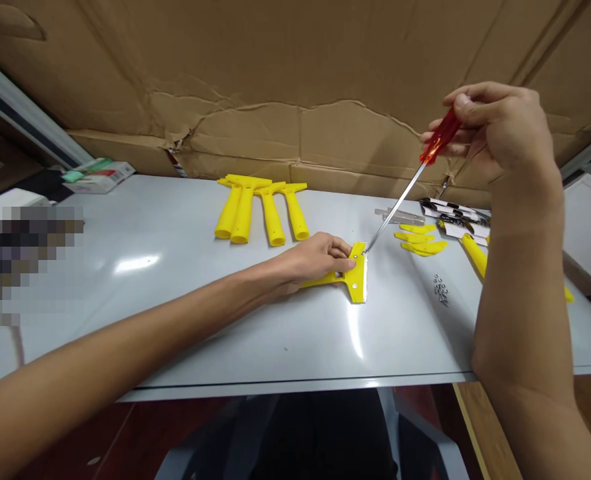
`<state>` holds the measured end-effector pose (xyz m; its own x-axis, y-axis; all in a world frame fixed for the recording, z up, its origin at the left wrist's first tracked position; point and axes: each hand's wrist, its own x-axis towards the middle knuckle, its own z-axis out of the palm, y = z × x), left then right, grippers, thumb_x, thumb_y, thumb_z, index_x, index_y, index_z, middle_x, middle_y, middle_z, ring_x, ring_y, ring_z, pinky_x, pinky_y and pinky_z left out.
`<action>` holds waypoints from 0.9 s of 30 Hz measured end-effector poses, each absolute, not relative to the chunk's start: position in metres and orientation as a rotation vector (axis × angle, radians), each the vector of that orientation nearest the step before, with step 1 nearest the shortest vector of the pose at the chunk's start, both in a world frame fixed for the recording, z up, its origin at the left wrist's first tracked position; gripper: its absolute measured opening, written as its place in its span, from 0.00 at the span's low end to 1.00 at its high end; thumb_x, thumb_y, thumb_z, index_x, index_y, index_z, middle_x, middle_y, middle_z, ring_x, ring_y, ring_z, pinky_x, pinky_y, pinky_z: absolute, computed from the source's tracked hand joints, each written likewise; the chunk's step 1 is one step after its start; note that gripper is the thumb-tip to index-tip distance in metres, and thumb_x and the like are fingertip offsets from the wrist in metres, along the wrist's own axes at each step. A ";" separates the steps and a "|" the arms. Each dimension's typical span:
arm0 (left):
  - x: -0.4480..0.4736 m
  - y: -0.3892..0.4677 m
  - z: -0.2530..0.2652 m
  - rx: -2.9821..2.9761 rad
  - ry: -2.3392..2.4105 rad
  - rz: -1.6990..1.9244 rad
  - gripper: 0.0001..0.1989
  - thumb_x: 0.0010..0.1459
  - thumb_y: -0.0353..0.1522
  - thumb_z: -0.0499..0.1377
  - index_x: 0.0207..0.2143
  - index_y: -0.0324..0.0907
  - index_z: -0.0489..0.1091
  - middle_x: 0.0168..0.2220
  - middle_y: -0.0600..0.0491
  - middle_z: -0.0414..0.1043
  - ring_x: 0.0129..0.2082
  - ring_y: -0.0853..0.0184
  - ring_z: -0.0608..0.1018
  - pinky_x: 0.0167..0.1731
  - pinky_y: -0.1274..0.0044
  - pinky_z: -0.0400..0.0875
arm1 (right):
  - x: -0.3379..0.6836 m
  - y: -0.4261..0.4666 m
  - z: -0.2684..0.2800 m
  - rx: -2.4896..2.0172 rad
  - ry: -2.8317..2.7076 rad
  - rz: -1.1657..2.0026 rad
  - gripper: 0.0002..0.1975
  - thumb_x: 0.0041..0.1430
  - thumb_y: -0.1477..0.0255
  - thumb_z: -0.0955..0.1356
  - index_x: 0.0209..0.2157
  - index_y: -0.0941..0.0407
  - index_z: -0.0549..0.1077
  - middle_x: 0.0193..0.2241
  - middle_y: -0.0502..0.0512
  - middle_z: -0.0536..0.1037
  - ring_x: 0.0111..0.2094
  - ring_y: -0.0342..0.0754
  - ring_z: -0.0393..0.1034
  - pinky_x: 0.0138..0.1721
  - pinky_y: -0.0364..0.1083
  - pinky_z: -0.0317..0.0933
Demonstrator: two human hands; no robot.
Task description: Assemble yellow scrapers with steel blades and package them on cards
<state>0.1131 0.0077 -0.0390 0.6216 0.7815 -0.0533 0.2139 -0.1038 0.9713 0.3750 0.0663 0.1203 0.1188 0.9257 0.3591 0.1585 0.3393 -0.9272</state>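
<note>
My left hand (320, 260) is closed around a yellow scraper (357, 283), whose wide head points right on the table. A pale blade edge shows along the head's right side, and a screw sits in its lower part. Raised at the right, my right hand (505, 123) grips the red handle of a screwdriver (440, 137). Its long metal shaft slants down to the left, and the tip meets the upper part of the scraper's head. Whether the tip sits in a screw there is too small to tell.
Several yellow handles (245, 210) lie at the back. Right of the scraper are flat metal blades (400, 217), curved yellow pieces (420, 241), small screws (440, 290) and packaged items (458, 217). A box (103, 179) stands far left; cardboard (295, 80) lines the table's (200, 353) back.
</note>
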 end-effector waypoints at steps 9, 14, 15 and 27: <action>0.116 -0.001 -0.031 1.577 0.885 0.625 0.11 0.53 0.28 0.70 0.40 0.40 0.79 0.40 0.47 0.85 0.39 0.62 0.86 0.38 0.73 0.82 | 0.366 0.079 0.104 -1.133 -1.429 0.830 0.05 0.58 0.79 0.68 0.37 0.61 0.76 0.29 0.59 0.79 0.29 0.54 0.80 0.33 0.55 0.78; 0.122 -0.012 -0.014 1.405 1.089 0.498 0.18 0.48 0.36 0.75 0.40 0.40 0.79 0.43 0.50 0.82 0.45 0.63 0.82 0.45 0.75 0.74 | 0.366 0.080 0.103 -1.115 -1.437 0.804 0.04 0.58 0.77 0.69 0.36 0.61 0.76 0.27 0.58 0.78 0.29 0.53 0.79 0.29 0.52 0.77; 0.123 -0.012 -0.012 1.407 1.089 0.498 0.18 0.49 0.38 0.75 0.40 0.39 0.79 0.42 0.50 0.82 0.44 0.64 0.81 0.45 0.75 0.73 | 0.366 0.080 0.103 -1.107 -1.440 0.803 0.04 0.58 0.77 0.69 0.36 0.61 0.76 0.27 0.58 0.78 0.29 0.53 0.79 0.29 0.52 0.76; 0.129 -0.016 -0.012 1.396 1.181 0.525 0.14 0.54 0.37 0.72 0.38 0.37 0.79 0.38 0.49 0.82 0.38 0.67 0.79 0.41 0.75 0.69 | 0.362 0.077 0.104 -1.132 -1.467 0.767 0.04 0.59 0.75 0.69 0.37 0.60 0.75 0.29 0.58 0.78 0.29 0.51 0.79 0.43 0.64 0.76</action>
<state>0.1288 -0.0156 -0.0118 0.3879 0.8649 -0.3185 0.3433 0.1851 0.9208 0.3615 0.0771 0.1042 0.0321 0.9337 0.3565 0.2400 0.3391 -0.9096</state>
